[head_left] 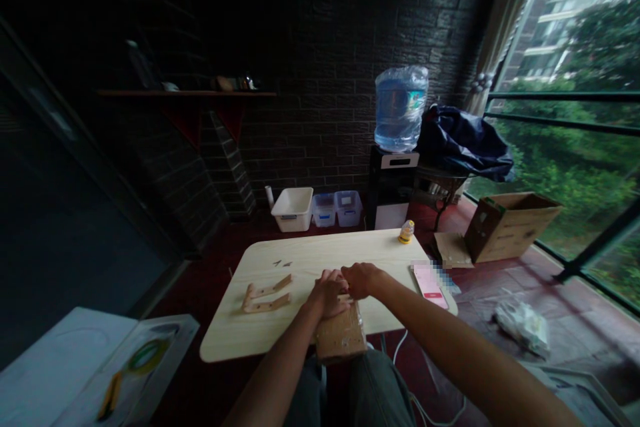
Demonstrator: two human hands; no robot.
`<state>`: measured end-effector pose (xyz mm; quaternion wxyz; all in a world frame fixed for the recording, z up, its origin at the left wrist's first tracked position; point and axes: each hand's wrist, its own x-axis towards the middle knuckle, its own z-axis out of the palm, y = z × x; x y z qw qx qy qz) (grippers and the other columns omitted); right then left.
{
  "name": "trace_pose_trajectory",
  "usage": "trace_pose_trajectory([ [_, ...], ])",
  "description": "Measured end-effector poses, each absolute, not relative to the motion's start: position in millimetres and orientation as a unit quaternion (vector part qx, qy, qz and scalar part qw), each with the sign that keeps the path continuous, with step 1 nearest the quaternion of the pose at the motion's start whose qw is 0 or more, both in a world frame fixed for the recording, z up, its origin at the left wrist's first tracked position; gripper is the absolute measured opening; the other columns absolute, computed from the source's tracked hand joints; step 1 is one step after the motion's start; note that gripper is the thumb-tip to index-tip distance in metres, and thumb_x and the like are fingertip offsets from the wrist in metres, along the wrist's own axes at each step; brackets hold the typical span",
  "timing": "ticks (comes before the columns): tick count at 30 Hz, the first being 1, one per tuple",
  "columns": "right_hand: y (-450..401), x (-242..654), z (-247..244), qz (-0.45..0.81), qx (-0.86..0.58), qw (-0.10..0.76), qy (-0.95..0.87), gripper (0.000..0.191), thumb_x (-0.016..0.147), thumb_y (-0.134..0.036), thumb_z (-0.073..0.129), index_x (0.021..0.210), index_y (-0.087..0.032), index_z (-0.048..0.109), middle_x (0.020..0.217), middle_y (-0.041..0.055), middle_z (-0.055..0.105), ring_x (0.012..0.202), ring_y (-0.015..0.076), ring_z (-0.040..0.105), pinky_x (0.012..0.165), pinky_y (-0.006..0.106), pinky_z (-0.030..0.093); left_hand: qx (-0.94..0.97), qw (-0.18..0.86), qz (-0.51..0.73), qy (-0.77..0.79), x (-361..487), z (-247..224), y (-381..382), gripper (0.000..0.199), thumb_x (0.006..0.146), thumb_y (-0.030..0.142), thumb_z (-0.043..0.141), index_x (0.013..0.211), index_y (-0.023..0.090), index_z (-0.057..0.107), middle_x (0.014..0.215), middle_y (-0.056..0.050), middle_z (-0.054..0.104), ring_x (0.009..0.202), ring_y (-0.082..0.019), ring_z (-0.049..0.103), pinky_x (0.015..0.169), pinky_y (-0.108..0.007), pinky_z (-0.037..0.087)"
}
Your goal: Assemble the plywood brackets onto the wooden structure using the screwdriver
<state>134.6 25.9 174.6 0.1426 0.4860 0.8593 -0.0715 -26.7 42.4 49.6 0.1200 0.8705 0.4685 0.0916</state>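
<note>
A small taped cardboard box lies at the table's near edge, partly over my lap. My left hand rests on its far part, fingers bent over something pale and wooden that is mostly hidden. Against it, my right hand is closed in a fist-like grip; what it holds is hidden. To the left on the pale table sits a wooden frame piece with two arms. Small dark bits lie behind it. A yellow-capped bottle stands at the far right corner.
A phone with a pink screen lies at the table's right. Beyond the table are a white bin, clear boxes and a water dispenser. A large carton sits by the window. An open case is at lower left.
</note>
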Motion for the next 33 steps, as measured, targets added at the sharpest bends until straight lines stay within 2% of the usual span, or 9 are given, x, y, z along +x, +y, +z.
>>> trace_pose_trajectory([
  [5, 31, 141, 169, -0.075, 0.461, 0.125, 0.875, 0.042, 0.09, -0.034, 0.063, 0.127, -0.014, 0.063, 0.117, 0.0205, 0.074, 0.106, 0.0322, 0.073, 0.082, 0.04, 0.06, 0.866, 0.125, 0.102, 0.474, -26, 50, 41, 0.032, 0.076, 0.05, 0.074, 0.1, 0.029, 0.068, 0.128, -0.005, 0.056, 0.125, -0.031, 0.045, 0.102, -0.045, 0.045],
  [15, 42, 134, 158, -0.08, 0.438, 0.134, 0.885, 0.049, 0.087, -0.03, 0.068, 0.132, -0.013, 0.06, 0.12, 0.018, 0.074, 0.11, 0.0318, 0.072, 0.086, 0.038, 0.059, 0.871, 0.121, 0.079, 0.469, -26, 52, 43, 0.039, 0.077, 0.05, 0.072, 0.112, 0.033, 0.069, 0.131, -0.005, 0.057, 0.126, -0.032, 0.044, 0.106, -0.049, 0.042],
  [22, 39, 140, 160, -0.076, 0.469, 0.128, 0.87, 0.042, 0.09, -0.034, 0.065, 0.127, -0.014, 0.063, 0.118, 0.0176, 0.074, 0.109, 0.0304, 0.072, 0.085, 0.038, 0.06, 0.874, 0.095, 0.103, 0.465, -26, 47, 42, 0.033, 0.078, 0.047, 0.071, 0.105, 0.028, 0.069, 0.131, -0.006, 0.056, 0.124, -0.03, 0.046, 0.101, -0.044, 0.046],
  [27, 33, 141, 161, -0.08, 0.47, 0.121, 0.871, 0.044, 0.09, -0.028, 0.065, 0.13, -0.013, 0.06, 0.12, 0.018, 0.074, 0.109, 0.0303, 0.072, 0.085, 0.038, 0.059, 0.868, 0.106, 0.107, 0.473, -25, 49, 40, 0.031, 0.078, 0.049, 0.07, 0.102, 0.029, 0.069, 0.128, -0.005, 0.058, 0.123, -0.03, 0.048, 0.099, -0.044, 0.046],
  [33, 36, 135, 157, -0.08, 0.439, 0.129, 0.886, 0.045, 0.084, -0.024, 0.071, 0.127, -0.014, 0.062, 0.119, 0.0165, 0.074, 0.109, 0.0297, 0.072, 0.085, 0.036, 0.058, 0.858, 0.134, 0.103, 0.485, -24, 63, 34, 0.035, 0.075, 0.052, 0.071, 0.104, 0.032, 0.072, 0.127, -0.004, 0.061, 0.126, -0.031, 0.047, 0.105, -0.047, 0.044],
])
